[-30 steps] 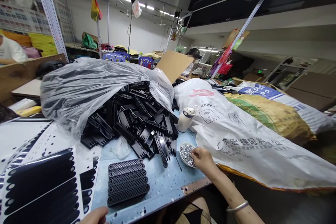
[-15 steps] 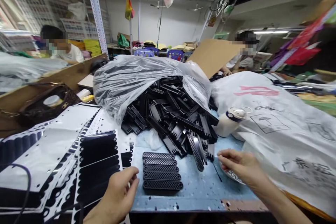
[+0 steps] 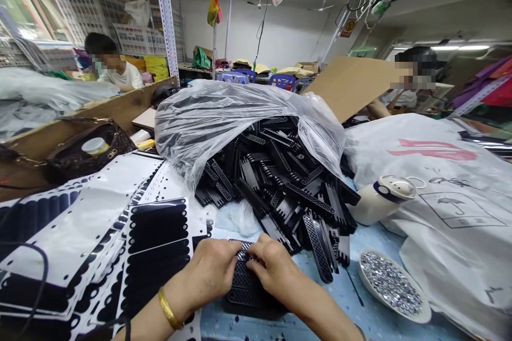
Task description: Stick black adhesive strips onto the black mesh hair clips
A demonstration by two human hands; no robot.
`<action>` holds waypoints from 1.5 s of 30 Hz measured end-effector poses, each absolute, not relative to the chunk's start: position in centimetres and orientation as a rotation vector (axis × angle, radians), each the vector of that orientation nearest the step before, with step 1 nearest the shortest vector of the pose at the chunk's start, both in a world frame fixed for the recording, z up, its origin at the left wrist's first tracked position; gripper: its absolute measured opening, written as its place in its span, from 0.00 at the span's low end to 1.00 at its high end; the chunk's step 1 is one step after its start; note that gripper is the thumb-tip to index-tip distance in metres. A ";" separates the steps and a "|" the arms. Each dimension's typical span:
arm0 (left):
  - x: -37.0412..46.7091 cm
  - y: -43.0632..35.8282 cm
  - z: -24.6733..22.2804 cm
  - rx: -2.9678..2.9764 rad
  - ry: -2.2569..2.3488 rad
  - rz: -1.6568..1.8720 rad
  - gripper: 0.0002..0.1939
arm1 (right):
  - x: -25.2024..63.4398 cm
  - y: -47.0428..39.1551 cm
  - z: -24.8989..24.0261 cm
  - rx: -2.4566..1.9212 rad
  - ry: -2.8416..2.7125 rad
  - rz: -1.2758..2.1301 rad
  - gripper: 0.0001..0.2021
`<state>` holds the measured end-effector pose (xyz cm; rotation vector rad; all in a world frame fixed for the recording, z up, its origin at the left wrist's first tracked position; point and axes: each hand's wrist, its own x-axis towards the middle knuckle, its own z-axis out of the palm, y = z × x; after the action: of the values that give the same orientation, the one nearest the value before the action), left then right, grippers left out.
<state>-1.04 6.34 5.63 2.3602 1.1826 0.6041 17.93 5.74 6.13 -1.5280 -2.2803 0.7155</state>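
A row of black perforated plastic pieces (image 3: pixel 241 277) lies on the blue tabletop at the bottom centre. My left hand (image 3: pixel 214 266) rests at the row's left side, fingers pressed together at its far end; what they hold, if anything, is hidden. From the right, my right hand (image 3: pixel 272 264) leans over the same pieces, its thumb and fingers pinched on something small and shiny that I cannot make out. A white dish of small shiny metal-like bits (image 3: pixel 391 283) sits to the right. Behind my hands, a heap of black plastic pieces (image 3: pixel 280 170) spills from a clear plastic bag (image 3: pixel 200 117).
White sheets with black scalloped shapes (image 3: pixel 156 245) cover the left. A cream bottle (image 3: pixel 372 202) stands by a large white sack (image 3: pixel 452 186) at right. A brown handbag (image 3: pixel 92 144) is at far left. Two people are beyond, one beside a cardboard sheet (image 3: pixel 352 85).
My right hand has moved left from the dish to the row of pieces, uncovering the dish. My left hand has come right, onto the row. The view has shifted.
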 end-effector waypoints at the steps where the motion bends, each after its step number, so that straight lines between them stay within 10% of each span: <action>1: -1.0 6.4 5.6 2.362 1.178 0.587 0.14 | 18.1 5.8 6.1 -1.527 -2.288 0.720 0.11; 28: -0.9 8.0 2.2 2.195 1.153 0.873 0.13 | 23.7 5.6 4.6 -1.648 -1.892 0.493 0.13; 45: -1.3 7.5 1.4 2.093 1.232 0.901 0.12 | 23.7 7.5 5.2 -1.860 -1.652 0.958 0.07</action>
<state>-1.28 7.47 1.42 2.0926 1.2315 0.9010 23.72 7.50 5.16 -1.8603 -1.6516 0.9578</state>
